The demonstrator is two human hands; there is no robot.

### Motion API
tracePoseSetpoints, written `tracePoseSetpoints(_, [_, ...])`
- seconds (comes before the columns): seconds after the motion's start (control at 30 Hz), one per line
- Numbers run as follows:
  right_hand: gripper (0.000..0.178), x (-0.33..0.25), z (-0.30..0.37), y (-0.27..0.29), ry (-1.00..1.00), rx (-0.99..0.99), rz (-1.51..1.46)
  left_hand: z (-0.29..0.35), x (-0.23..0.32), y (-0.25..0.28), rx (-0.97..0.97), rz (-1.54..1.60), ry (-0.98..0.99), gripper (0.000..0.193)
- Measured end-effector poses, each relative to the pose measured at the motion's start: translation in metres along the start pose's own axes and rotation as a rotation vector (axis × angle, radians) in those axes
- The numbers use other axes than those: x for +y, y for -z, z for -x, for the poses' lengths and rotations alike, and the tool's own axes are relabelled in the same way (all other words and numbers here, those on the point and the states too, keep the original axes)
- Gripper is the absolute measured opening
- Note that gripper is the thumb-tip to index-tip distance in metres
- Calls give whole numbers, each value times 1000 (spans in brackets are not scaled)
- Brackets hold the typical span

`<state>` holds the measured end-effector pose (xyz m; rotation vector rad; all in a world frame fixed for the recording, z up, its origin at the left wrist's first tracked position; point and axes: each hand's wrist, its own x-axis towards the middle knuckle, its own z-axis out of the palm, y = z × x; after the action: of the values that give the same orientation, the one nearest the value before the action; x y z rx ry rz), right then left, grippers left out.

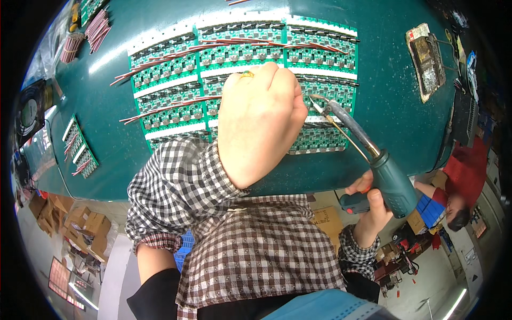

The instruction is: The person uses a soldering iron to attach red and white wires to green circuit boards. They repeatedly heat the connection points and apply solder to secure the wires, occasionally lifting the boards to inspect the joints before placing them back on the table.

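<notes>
My right hand [374, 211] grips a green-handled soldering gun [393, 181] with a trigger and a thin solder guide tube running along its barrel. The gun's tip touches or hovers just over green circuit boards [325, 141]; I cannot tell which. Just left of the tip, my left hand [261, 114] is closed, knuckles up, over the middle of the boards. Its fingertips are hidden beneath it, so what they pinch does not show. Red-and-white wires [176, 109] lie across the boards and run toward this hand. Another row of wires [234, 41] crosses higher up.
A worn soldering iron stand [426, 61] sits at the right on the green table [384, 69]. At the left are a small board piece with wires [79, 146], wire bundles [97, 31] and a black fan [33, 109]. A person in red [469, 170] is beyond the right edge.
</notes>
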<state>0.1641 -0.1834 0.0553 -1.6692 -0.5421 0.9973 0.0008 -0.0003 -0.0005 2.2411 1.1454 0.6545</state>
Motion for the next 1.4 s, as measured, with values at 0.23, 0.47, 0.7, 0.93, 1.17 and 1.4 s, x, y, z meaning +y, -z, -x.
tracePoseSetpoints(0.23, [40,0,0,0,4,-7,22,0,0,0,3,-11,-7,16])
tracePoseSetpoints(0.47, [32,1,0,-1,-20,-15,48,0,-1,0,0,2,-8,15])
tracePoseSetpoints(0.7, [31,4,0,3,17,-40,56,0,0,-1,3,-6,-7,15])
tracePoseSetpoints(0.93, [39,0,1,1,37,-19,65,0,0,0,-11,1,-4,15])
tracePoseSetpoints(1.17, [45,0,-2,-4,62,58,5,-1,2,2,-17,-22,2,14])
tracePoseSetpoints(1.4, [49,8,-14,6,65,37,-100,-2,2,3,-44,-26,16,14])
